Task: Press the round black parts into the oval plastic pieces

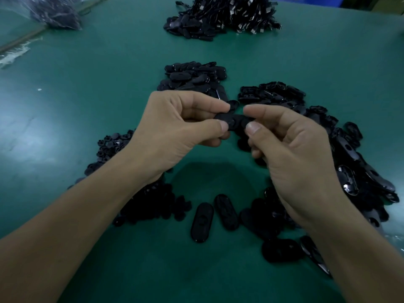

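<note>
A black oval plastic piece (pixel 237 121) is held above the green table between both hands. My left hand (pixel 175 127) pinches its left end with thumb and fingers. My right hand (pixel 288 149) pinches its right end, thumb on top. Whether a round part sits in it is hidden by the fingers. A heap of small round black parts (pixel 113 143) lies under my left forearm. Loose oval pieces (pixel 354 162) are heaped to the right. Two single oval pieces (pixel 202 221) (pixel 226 212) lie side by side near the front.
Another pile of oval pieces (pixel 192 77) lies just beyond my hands, and one more (pixel 271 94) to its right. A heap of black parts with metal clips (pixel 229 16) sits at the far edge. A clear plastic bag (pixel 56 12) lies at the far left.
</note>
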